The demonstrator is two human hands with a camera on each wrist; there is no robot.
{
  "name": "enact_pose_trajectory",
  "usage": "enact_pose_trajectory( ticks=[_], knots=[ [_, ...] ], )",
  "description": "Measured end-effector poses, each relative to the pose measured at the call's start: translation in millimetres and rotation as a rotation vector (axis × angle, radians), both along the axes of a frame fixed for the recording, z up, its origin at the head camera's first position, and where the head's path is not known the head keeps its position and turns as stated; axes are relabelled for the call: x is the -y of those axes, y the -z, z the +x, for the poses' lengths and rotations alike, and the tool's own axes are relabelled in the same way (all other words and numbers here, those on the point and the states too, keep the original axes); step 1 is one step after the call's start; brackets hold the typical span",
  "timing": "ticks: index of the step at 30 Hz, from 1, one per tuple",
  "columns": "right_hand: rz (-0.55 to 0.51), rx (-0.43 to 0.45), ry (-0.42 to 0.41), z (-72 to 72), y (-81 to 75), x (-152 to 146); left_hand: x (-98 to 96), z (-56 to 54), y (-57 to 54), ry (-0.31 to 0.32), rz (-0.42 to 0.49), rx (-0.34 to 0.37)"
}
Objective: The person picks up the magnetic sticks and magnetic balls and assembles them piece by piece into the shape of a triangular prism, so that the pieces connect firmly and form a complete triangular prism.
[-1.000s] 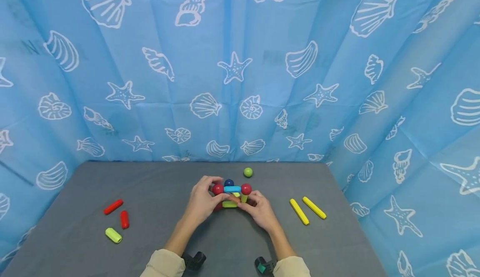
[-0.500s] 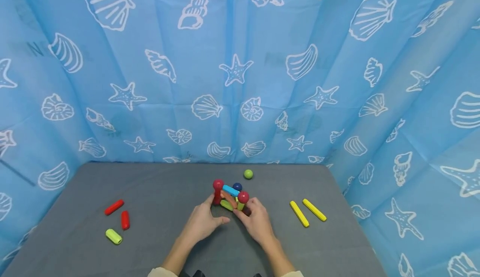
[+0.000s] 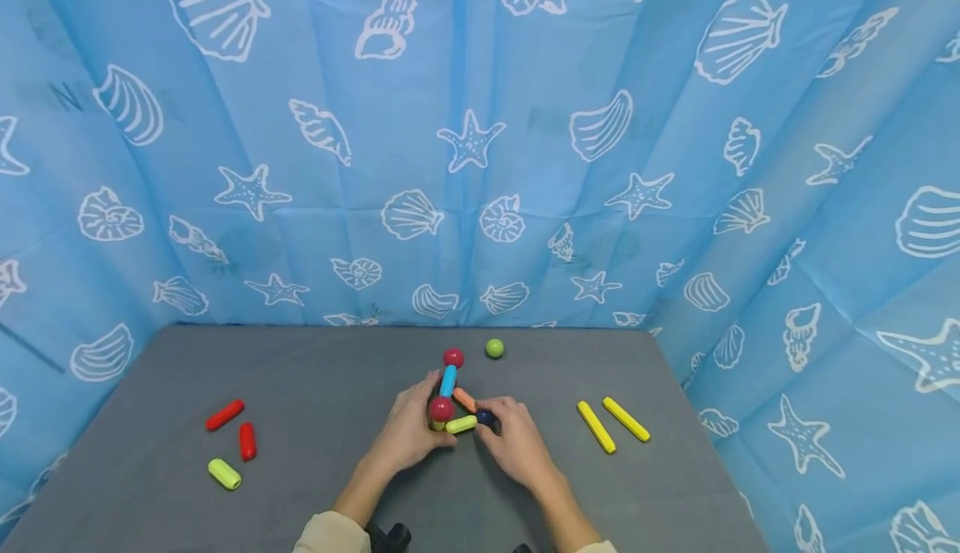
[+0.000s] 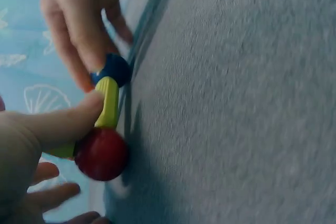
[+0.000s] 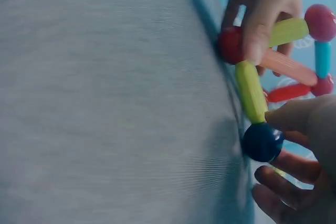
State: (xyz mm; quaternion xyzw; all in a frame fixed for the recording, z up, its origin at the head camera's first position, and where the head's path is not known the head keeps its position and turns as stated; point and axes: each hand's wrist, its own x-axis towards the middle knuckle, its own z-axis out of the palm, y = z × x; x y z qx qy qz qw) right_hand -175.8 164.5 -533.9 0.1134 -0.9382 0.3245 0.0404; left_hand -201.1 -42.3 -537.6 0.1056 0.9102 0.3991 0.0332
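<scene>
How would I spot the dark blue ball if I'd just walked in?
On the gray table, find the ball-and-stick structure between the left hand and the right hand. At the right hand's fingertips, the dark blue ball joins a yellow-green stick. Its color sets it apart: the structure's other visible balls are red.

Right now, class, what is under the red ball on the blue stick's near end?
Under that ball, a yellow-green stick leads to a lower red ball; the left hand covers where they join.
</scene>
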Motion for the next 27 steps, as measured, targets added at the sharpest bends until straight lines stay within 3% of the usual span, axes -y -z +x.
enact_pose_trajectory(
  ticks=[4,8,12,16,21,24,27],
  knots=[
    [-0.063,0.075,-0.054,2.3,2.7,-3,6.5,-3.1,-0.6,-0.131,-0.013,-0.055],
    [-0.231,0.07,-0.057,-2.7,2.6,-8,11.4,-10.0,0.7,-0.211,0.066,-0.059],
    [-0.34,0.019,0.041,-20.0,2.6,-12,11.7,-18.7,5.7,-0.235,0.139,-0.078],
    [-0.333,0.023,0.038,-39.9,11.9,-10,12.4,-19.5,9.0,-0.214,0.189,-0.07],
    [-0.36,0.045,0.065,-49.4,29.5,-9,36.3,4.0,2.5,-0.206,0.146,-0.064],
    [-0.387,0.031,0.101,-50.6,35.9,-12,71.8,20.3,-4.9,-0.246,0.074,-0.101],
    [-0.399,0.031,0.11,-50.4,37.6,-15,115.6,32.5,-11.5,-0.336,-0.017,-0.11]
  ],
)
